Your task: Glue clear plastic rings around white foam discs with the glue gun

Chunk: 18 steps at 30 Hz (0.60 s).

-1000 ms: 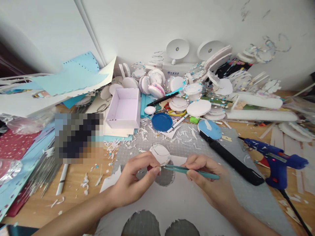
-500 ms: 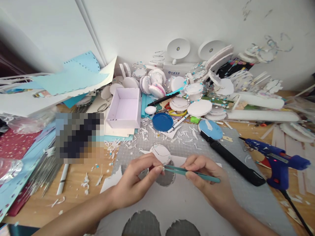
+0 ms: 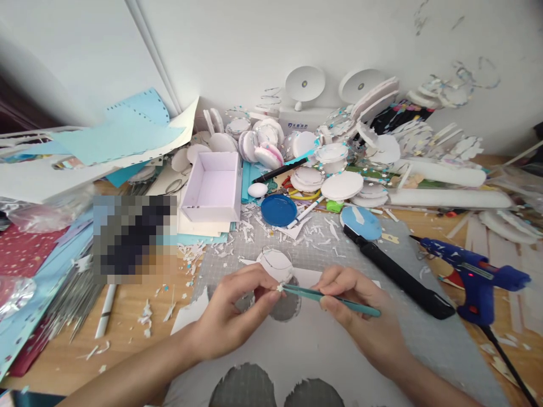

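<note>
My right hand (image 3: 356, 308) grips teal tweezers (image 3: 333, 298) between thumb and fingers, their tips pointing left. At those tips is a tiny white star-shaped piece (image 3: 280, 288), pinched by the thumb and forefinger of my left hand (image 3: 240, 305). Just beyond the fingers a white disc (image 3: 275, 264) with a thin wire loop lies over the far edge of a white sheet (image 3: 292, 353). Rough-edged round holes are cut in that sheet, and both hands hover above it. Part of the star is hidden by my left fingertips.
A grey cutting mat (image 3: 237, 254) is strewn with white scraps. To the right lie a black tool (image 3: 399, 271) and a blue glue gun (image 3: 475, 277). Behind stand a pale lilac box (image 3: 212, 209), a blue lid (image 3: 279, 210) and many white discs (image 3: 341, 185).
The tweezer tips have drawn closer together at my left fingertips, and the white star shows more clearly. Both hands have otherwise stayed nearly in place; the view has shifted slightly.
</note>
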Each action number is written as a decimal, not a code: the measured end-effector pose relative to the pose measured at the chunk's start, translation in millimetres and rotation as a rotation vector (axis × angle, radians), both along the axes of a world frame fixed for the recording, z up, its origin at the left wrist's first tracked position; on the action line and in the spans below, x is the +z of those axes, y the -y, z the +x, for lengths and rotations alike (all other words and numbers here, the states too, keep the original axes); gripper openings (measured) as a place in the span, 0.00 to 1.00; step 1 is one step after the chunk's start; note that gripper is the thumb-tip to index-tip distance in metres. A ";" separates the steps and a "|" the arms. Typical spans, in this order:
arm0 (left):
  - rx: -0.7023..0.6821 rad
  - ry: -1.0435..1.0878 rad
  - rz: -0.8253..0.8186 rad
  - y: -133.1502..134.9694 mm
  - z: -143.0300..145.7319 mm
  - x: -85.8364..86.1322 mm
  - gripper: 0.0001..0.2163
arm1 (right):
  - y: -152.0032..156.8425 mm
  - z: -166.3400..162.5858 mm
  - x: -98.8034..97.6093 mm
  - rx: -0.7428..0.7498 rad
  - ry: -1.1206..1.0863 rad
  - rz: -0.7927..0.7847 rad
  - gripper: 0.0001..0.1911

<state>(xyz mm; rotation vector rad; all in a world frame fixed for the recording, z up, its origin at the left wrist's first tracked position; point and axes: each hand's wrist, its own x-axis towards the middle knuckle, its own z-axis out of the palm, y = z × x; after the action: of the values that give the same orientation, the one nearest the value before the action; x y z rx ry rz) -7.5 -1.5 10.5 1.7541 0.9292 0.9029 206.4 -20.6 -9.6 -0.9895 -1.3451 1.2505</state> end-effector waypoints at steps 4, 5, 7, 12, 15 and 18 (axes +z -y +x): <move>0.005 -0.019 0.002 0.2 -0.8 1.1 0.07 | 1.2 -0.8 0.7 -0.031 -0.022 -0.055 0.07; 0.003 -0.024 0.000 0.5 -1.1 1.1 0.07 | 1.5 -0.8 0.9 -0.040 -0.032 -0.068 0.08; -0.006 -0.032 -0.005 1.3 -1.5 0.7 0.07 | 2.1 -0.2 0.6 -0.050 -0.043 -0.084 0.10; -0.019 -0.043 -0.005 0.9 -2.1 -0.1 0.08 | 0.7 4.2 -5.5 -0.091 -0.094 -0.132 0.15; -0.018 -0.094 -0.015 -4.0 -6.9 5.4 0.09 | -2.6 5.9 -6.3 -0.125 -0.133 -0.129 0.16; -0.055 -0.216 -0.068 -13.6 -17.6 15.9 0.08 | -7.7 6.2 -0.1 -0.157 -0.211 -0.151 0.16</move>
<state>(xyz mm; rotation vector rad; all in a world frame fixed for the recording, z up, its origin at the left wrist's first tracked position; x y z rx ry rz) -25.1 12.1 26.5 1.8348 1.0329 0.6480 212.6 -12.9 -9.7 -1.0159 -1.0032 1.3103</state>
